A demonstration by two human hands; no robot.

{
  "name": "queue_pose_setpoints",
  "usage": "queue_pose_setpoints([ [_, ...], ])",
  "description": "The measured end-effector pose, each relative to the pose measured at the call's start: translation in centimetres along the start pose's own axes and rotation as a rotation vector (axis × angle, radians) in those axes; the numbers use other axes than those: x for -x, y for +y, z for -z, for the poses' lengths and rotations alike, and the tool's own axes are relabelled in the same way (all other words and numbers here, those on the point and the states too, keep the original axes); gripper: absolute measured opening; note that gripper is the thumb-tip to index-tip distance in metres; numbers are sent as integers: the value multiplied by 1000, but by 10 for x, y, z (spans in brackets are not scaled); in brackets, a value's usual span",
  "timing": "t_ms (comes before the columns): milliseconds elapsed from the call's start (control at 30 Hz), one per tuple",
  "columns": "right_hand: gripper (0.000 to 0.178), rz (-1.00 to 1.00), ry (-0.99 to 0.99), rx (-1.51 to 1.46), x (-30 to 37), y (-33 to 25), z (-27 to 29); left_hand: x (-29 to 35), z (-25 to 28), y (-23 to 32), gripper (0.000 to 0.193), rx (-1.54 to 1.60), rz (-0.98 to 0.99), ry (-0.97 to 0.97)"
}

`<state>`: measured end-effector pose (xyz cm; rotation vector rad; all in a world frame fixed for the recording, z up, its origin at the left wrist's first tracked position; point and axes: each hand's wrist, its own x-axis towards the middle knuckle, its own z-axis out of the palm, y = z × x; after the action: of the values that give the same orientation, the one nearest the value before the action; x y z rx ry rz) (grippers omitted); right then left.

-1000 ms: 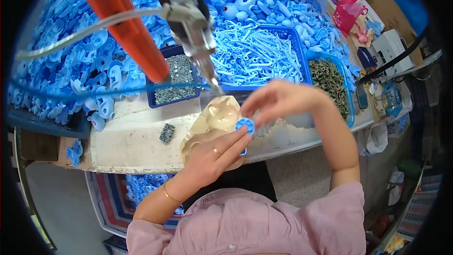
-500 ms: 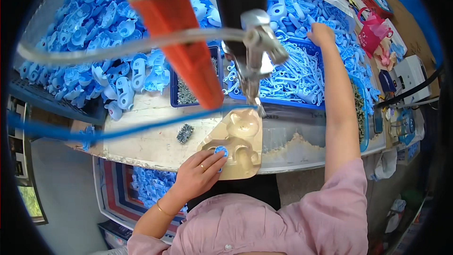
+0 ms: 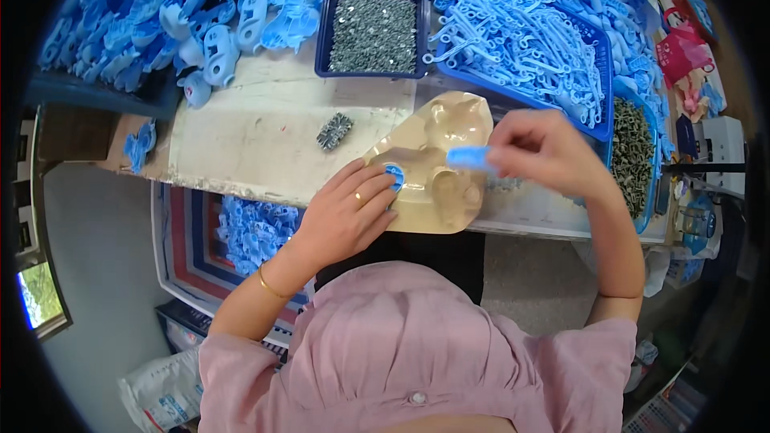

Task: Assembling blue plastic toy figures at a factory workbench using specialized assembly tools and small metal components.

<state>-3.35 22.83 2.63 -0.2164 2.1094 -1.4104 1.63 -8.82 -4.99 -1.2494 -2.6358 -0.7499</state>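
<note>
A tan moulded plastic tray (image 3: 413, 216) with shaped hollows lies at the table's front edge. My left hand (image 3: 345, 212) rests on its left side, fingers close together over a small round blue plastic part (image 3: 395, 176); the thumb is hidden. Above the tray's right side, my right hand (image 3: 541, 152) pinches a light-blue elongated plastic piece (image 3: 470, 158), blurred by motion. A clump of small metal screws (image 3: 334, 131) sits on the table to the tray's left.
Beyond the tray stand a dark-blue bin (image 3: 322, 52) of small metal pieces and a blue basket (image 3: 607, 72) of thin light-blue rods. Blue plastic parts (image 3: 144, 24) heap along the back. At right is a blue tub (image 3: 654, 160) of metal pieces.
My right hand has come back from the heap at the back right to above the tray, carrying a light-blue piece. My left hand stays on the tray. The view has shifted; the overhead tool has left it.
</note>
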Motion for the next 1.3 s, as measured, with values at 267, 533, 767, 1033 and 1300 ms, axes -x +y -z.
queue_pose_setpoints([
  [267,25,468,-170,667,-26,17,-35,-4,2,4,27,5,-35,-21],
  [533,27,232,223,388,-71,-11,80,8,4,8,31,6,1,3],
  [767,54,238,940,966,-215,4,223,-5,-1,8,29,31,11,-19],
  [1033,28,181,1269,1080,-180,-41,205,-1,1,7,28,9,32,-21],
  [1300,40,360,1531,1133,-52,-7,231,1,0,9,28,0,10,4],
])
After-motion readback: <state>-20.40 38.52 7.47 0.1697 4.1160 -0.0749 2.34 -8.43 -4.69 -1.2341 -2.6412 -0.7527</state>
